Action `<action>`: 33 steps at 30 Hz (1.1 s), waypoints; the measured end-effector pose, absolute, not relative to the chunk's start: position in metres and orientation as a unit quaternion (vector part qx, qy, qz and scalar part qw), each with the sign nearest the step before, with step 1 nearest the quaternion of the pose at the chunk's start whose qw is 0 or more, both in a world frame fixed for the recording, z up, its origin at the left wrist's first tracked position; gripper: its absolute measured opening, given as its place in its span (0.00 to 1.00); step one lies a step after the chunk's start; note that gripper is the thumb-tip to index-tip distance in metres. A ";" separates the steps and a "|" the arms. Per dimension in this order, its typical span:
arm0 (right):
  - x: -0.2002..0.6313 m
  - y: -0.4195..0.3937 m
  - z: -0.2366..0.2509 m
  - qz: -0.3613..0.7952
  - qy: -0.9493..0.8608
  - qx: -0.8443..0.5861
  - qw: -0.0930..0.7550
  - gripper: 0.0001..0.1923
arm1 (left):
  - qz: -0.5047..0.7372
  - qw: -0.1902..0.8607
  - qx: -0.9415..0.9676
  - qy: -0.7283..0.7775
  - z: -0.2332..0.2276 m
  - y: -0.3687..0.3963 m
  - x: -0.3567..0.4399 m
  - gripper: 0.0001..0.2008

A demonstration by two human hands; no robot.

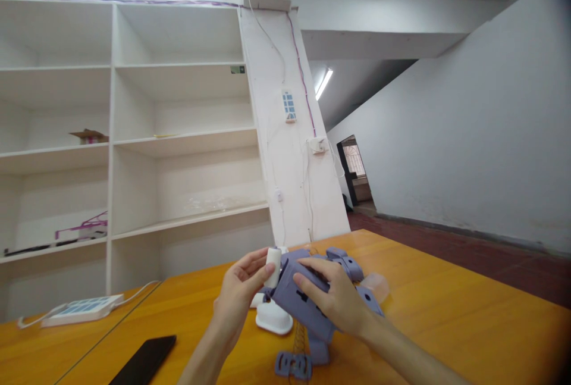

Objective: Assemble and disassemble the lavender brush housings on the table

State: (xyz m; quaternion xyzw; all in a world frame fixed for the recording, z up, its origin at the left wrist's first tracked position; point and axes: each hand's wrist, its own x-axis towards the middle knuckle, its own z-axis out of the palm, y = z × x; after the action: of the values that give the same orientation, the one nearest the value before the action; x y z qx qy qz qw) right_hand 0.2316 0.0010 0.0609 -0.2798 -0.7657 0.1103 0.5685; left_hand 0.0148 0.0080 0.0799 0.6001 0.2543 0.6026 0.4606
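My left hand (245,275) is closed on a small white cylindrical piece (273,266), pinched between thumb and fingers. It is held upright beside the end of a lavender plastic housing (297,299); whether the two touch I cannot tell. My right hand (336,293) grips that housing from above, its fingers lying across the top. Below the hands a rounded white plastic part (273,318) sits on the table. A flat lavender piece with slots (293,365) lies nearer to me, with a thin coiled spring or wire (300,337) above it.
More lavender parts (345,263) and a translucent piece (375,287) lie beyond my right hand on the wooden table (450,313). At left are a black phone-like slab (145,361) and a white power strip (82,310) with its cable. White shelving (190,141) stands behind.
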 end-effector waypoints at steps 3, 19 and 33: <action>0.232 0.001 0.060 0.109 -0.764 -0.282 0.570 0.16 | 0.598 0.457 0.606 0.258 0.081 0.006 0.016 0.22; 0.233 0.000 0.062 0.101 -0.762 -0.283 0.573 0.16 | 0.583 0.455 0.619 0.266 0.079 0.007 0.014 0.20; 0.234 0.002 0.062 0.102 -0.765 -0.281 0.571 0.15 | 0.575 0.461 0.627 0.254 0.078 0.009 0.014 0.18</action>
State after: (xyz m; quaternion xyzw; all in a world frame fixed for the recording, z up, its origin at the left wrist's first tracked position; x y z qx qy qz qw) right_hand 0.2337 0.0019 0.0620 -0.2807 -0.7650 0.1018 0.5706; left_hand 0.0141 0.0090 0.0783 0.6265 0.2538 0.5747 0.4613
